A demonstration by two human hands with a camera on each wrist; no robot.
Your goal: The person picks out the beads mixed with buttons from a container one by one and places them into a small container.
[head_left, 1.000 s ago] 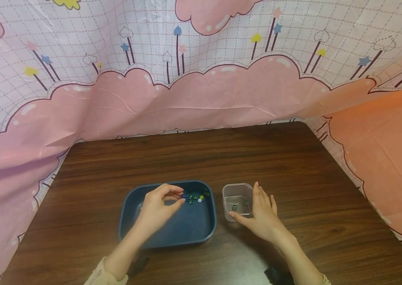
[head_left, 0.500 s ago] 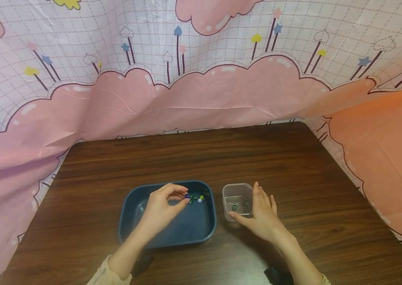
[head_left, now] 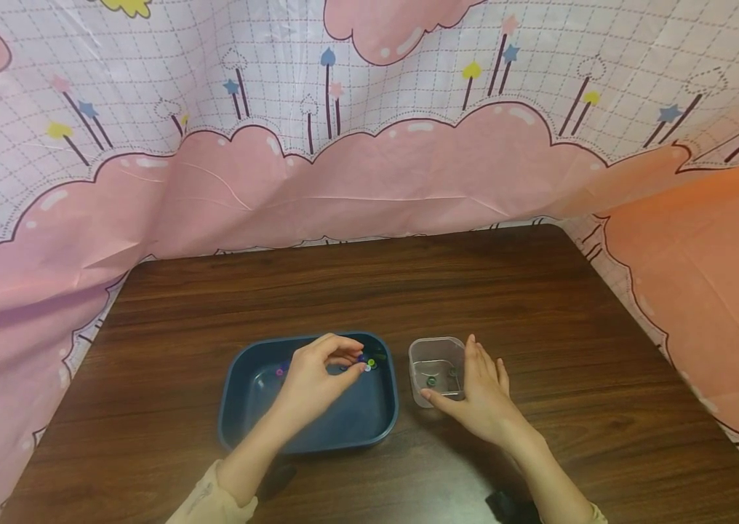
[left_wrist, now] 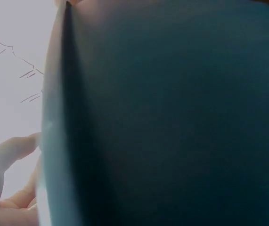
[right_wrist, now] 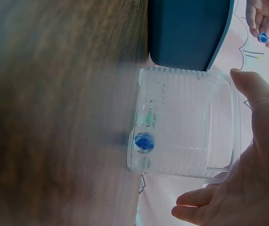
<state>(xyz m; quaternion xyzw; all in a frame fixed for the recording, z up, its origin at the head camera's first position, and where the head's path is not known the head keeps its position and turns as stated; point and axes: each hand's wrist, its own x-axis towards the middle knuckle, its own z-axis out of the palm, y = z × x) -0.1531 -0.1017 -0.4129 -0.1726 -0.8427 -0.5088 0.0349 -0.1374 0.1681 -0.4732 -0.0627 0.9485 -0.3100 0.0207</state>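
Over the dark blue tray [head_left: 337,437], my left hand [head_left: 307,375] pinches a small blue-and-white glass marble [right_wrist: 264,37] between thumb and fingertips, seen best in the right wrist view. Beneath those fingertips, other small round pieces [head_left: 372,362], green and white, lie at the tray's right end, partly covered. My right hand [head_left: 484,400] rests against a clear plastic container [head_left: 417,356], thumb at its near rim and fingers along its right side. At the container's bottom is a blue swirled marble [right_wrist: 144,142]. The left wrist view is mostly tray wall [left_wrist: 172,117], hiding my left fingertips.
Tray and container stand side by side on a dark wooden table [head_left: 343,291]. A pink ring-like piece [head_left: 280,372] lies in the tray's left half. A small black object [head_left: 503,506] is by my right forearm. A patterned curtain [head_left: 369,175] hangs behind the table.
My left hand has shifted to the right across the tray, covering the green pieces and uncovering the pink piece at left. The right hand and container have stayed put.
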